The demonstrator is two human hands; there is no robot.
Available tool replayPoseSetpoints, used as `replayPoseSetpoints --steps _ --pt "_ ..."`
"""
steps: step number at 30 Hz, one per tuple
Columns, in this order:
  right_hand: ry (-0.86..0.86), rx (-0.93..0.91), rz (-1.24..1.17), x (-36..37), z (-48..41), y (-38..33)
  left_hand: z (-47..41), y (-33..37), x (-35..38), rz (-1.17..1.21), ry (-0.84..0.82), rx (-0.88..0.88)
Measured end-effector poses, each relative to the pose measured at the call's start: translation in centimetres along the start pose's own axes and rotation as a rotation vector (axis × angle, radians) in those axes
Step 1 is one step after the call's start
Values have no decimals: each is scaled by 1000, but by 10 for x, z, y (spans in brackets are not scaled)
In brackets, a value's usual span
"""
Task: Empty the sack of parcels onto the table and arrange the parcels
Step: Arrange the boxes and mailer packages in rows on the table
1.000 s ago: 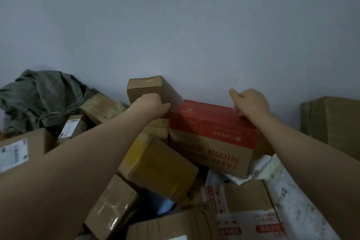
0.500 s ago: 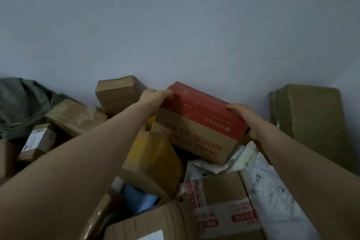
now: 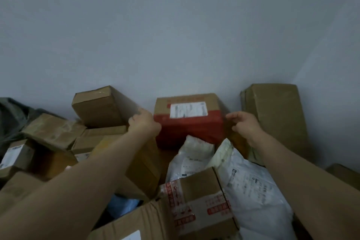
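Observation:
A red and brown box (image 3: 190, 129) with a white label on top stands against the wall, on the pile of parcels. My left hand (image 3: 144, 125) grips its left end, fingers curled round the edge. My right hand (image 3: 244, 125) hovers by its right end with fingers loosely curled, and a narrow gap shows between thumb and box. The grey-green sack (image 3: 11, 115) lies crumpled at the far left. White plastic mailers (image 3: 251, 187) lie in front of the red box.
A brown box (image 3: 99, 107) leans on the wall left of the red one. A tall brown box (image 3: 276, 117) stands at the right. A taped carton (image 3: 196, 206) sits nearest me, and several brown and yellow parcels (image 3: 52, 132) are heaped to the left.
The red box was lifted, turned label side up and set back against the wall. My right hand has come off its right end. The view has shifted left to right.

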State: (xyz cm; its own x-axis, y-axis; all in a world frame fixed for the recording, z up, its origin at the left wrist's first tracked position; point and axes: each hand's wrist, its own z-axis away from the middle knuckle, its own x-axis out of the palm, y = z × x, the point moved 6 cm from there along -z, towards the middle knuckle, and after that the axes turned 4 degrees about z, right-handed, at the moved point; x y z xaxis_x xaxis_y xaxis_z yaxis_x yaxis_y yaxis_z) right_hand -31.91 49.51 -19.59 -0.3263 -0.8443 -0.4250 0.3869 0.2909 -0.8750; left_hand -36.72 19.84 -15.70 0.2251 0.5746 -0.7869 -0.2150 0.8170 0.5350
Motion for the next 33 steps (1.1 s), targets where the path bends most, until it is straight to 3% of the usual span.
replayPoseSetpoints --steps 1,3,5,7,9,12,17,23,28,33 --pt "26 14 97 2 -1 9 7 1 4 -98 66 4" --pt "35 28 277 6 -4 25 20 22 11 -287 276 305" --pt "-102 59 491 17 -10 45 30 43 33 -346 282 595" --pt "-273 150 658 29 -13 67 23 46 65 -286 32 522" --pt "-369 193 753 41 -19 88 14 37 98 -298 -214 304" --pt "-390 185 841 47 -10 84 5 21 134 -354 -362 98" --pt "-394 191 832 56 -12 94 -16 5 159 -279 -307 21" --pt "-426 -128 777 57 -6 76 -11 21 160 -84 -231 57" --pt "-285 -271 638 29 8 37 12 61 123 29 -148 214" --pt "-37 -389 517 -15 36 -34 46 92 54 197 -18 303"
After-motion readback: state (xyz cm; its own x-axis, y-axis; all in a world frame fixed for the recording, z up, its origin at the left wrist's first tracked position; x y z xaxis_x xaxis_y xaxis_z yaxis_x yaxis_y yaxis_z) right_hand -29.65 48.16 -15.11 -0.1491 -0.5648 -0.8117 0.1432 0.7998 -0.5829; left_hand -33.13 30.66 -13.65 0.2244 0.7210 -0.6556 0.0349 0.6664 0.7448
